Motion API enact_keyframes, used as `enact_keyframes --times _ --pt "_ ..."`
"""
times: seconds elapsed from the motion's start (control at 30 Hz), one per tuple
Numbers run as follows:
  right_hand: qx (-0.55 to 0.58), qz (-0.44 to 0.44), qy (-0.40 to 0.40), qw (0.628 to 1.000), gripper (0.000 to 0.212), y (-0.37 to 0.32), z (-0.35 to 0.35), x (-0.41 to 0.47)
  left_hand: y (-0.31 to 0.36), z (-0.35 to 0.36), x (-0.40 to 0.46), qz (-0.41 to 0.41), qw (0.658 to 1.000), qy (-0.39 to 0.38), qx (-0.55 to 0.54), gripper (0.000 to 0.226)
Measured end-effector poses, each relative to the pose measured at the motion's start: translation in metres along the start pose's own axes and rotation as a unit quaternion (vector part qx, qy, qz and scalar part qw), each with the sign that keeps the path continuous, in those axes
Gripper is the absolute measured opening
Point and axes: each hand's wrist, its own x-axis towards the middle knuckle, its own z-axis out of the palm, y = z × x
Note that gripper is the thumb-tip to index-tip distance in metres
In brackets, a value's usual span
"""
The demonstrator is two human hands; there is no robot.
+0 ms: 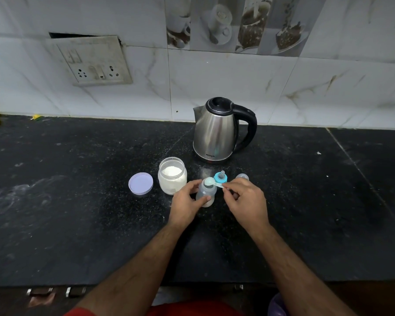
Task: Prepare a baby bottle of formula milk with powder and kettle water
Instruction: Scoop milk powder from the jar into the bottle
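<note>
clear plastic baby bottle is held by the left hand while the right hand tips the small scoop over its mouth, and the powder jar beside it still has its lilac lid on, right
Not quite. The head view shows the clear powder jar open, its round lilac lid lying on the black counter beside it. The rest holds: the left hand grips the clear plastic baby bottle and the right hand holds the small scoop at its mouth.

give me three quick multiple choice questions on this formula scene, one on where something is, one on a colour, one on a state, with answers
1. Where does the lid lie?
A. left of the jar
B. on the jar
C. behind the kettle

2. What colour is the ring round the teat?
A. red
B. blue
C. yellow

3. How is the bottle now?
A. capped
B. lying down
C. open, scoop at its mouth

Answers:
1. A, it rests flat on the counter beside the open jar.
2. B, the collar shows blue behind the bottle.
3. C, the left hand holds it upright while the right hand pinches the scoop over it.
</note>
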Motion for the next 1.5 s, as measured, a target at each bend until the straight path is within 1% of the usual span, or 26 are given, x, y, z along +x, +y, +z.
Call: enact_keyframes --times 0.1,0.13,0.23,0.37,0.47,0.6,0.73,0.8,0.87,0.93,1.03,1.13,1.2,1.27,1.33,1.43,1.5 --pt "-0.02 0.003 -0.023 1.0 0.019 -0.001 0.001 -0.001 0.0 0.0 0.0 -0.003 1.0 0.0 -0.006 0.053" --pt "-0.021 0.003 -0.023 0.999 0.019 -0.001 0.0 -0.001 0.001 0.0 0.0 -0.004 1.0 -0.001 -0.006 0.053" --pt "-0.001 -0.007 0.01 1.0 0.017 -0.002 -0.001 -0.002 0.001 0.0 0.0 -0.007 1.0 0.0 -0.005 0.054" --pt "-0.022 0.004 -0.018 1.0 0.018 -0.003 -0.001 -0.004 0.002 0.0 -0.001 -0.005 1.0 -0.003 -0.008 0.053" --pt "-0.012 0.0 0.002 1.0 0.018 -0.004 -0.002 -0.002 0.002 -0.001 -0.001 -0.009 1.0 -0.003 -0.003 0.054" --pt "-0.032 0.023 -0.03 0.999 0.019 -0.007 -0.004 -0.002 0.001 0.0 -0.002 -0.01 1.0 -0.003 0.006 0.054" --pt "0.045 0.046 0.021 0.998 0.014 -0.006 -0.003 0.0 0.002 0.0 -0.002 -0.02 1.0 -0.003 0.012 0.06" --pt "0.098 0.085 0.042 0.991 0.012 -0.005 -0.003 0.004 0.001 -0.001 -0.002 -0.029 1.0 0.002 0.01 0.068" --pt "0.158 0.137 0.048 0.977 0.012 -0.004 -0.004 0.009 0.0 -0.002 -0.004 -0.035 0.999 0.009 0.007 0.071" --pt "0.206 0.174 0.048 0.962 0.017 -0.002 -0.004 0.015 0.0 -0.006 -0.007 -0.033 0.999 0.018 0.01 0.065" --pt "0.237 0.194 0.04 0.951 0.02 0.001 -0.004 0.026 -0.005 -0.014 -0.014 -0.027 0.997 0.074 0.006 0.04" --pt "0.229 0.174 0.015 0.958 0.015 -0.004 -0.003 0.039 -0.01 -0.025 -0.02 -0.034 0.987 0.159 0.012 0.016" --pt "0.222 0.153 0.005 0.963 0.013 -0.011 0.001 0.049 -0.012 -0.033 -0.021 -0.039 0.978 0.204 0.015 0.01" --pt "0.204 0.125 -0.015 0.971 0.011 -0.021 0.006 0.059 -0.013 -0.041 -0.02 -0.041 0.972 0.23 0.002 0.015" --pt "0.174 0.086 -0.033 0.98 0.011 -0.033 0.01 0.069 -0.015 -0.049 -0.015 -0.038 0.97 0.24 -0.003 0.028" --pt "0.131 0.039 -0.065 0.989 0.014 -0.051 0.015 0.086 -0.017 -0.06 -0.006 -0.043 0.973 0.226 0.012 0.045" --pt "0.082 0.013 -0.107 0.991 0.018 -0.063 0.023 0.098 -0.019 -0.066 0.002 -0.048 0.977 0.206 0.023 0.056"
